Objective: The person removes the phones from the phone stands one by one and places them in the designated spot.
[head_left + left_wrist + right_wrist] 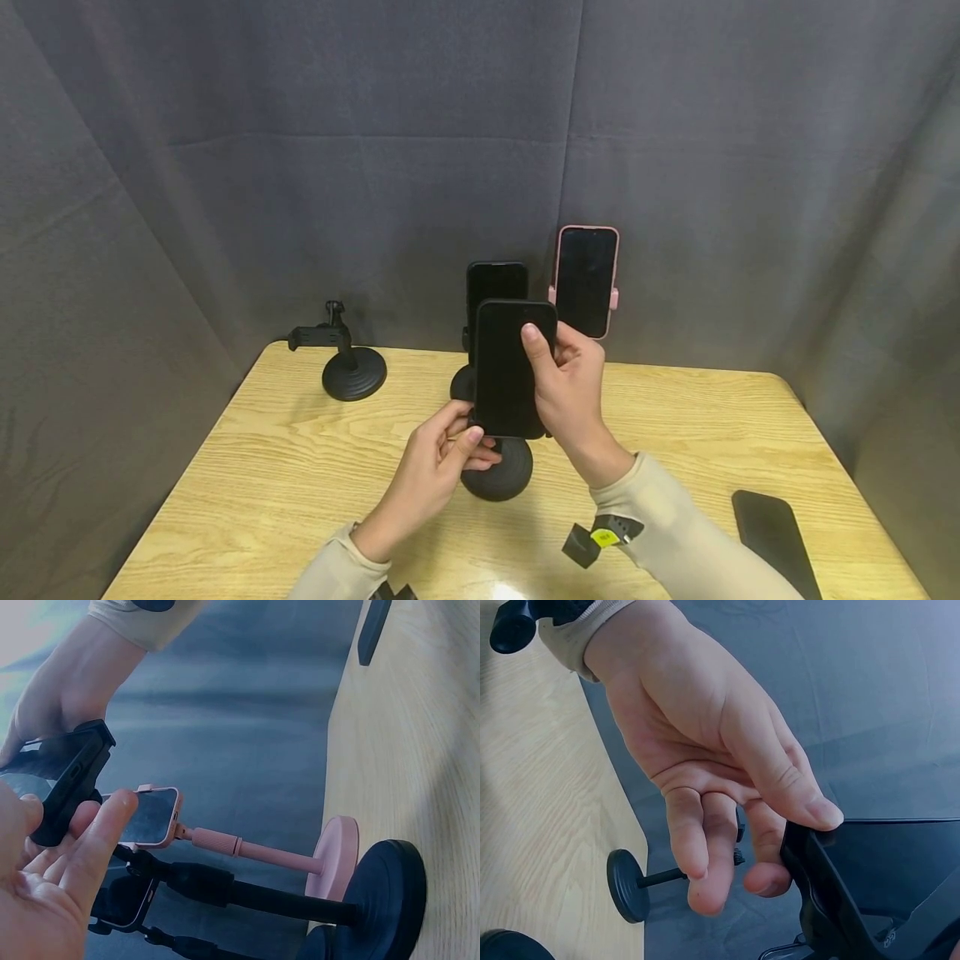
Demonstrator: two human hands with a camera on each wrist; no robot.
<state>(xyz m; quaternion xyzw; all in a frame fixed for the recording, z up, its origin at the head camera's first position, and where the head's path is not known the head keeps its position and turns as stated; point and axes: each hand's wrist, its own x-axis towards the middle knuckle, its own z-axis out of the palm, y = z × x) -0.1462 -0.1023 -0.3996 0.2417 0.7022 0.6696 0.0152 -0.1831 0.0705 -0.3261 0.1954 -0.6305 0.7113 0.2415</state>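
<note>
Grey curtain [375, 100] in bkgd; wood-grain table [675, 433] below.

Head cam: front blk phone [504, 375] upright at ctr, above a round blk base [498, 479]. R hand [573, 383] grips its R edge, thumb on screen. L hand [438, 450] pinches at lower L corner; can't tell how much is phone vs clamp. Behind: 2nd blk phone [497, 279] & pink-cased phone [586, 279]. Blk stand [354, 375] at far L; dark flat slab [776, 533] near R edge.

L wrist cam: L thumb & fingers close to phone's end; pink stand [337, 859] beside blk stem [285, 898].

R wrist cam: narrow grip, R thumb on phone's face, one finger behind, others loose.
</note>
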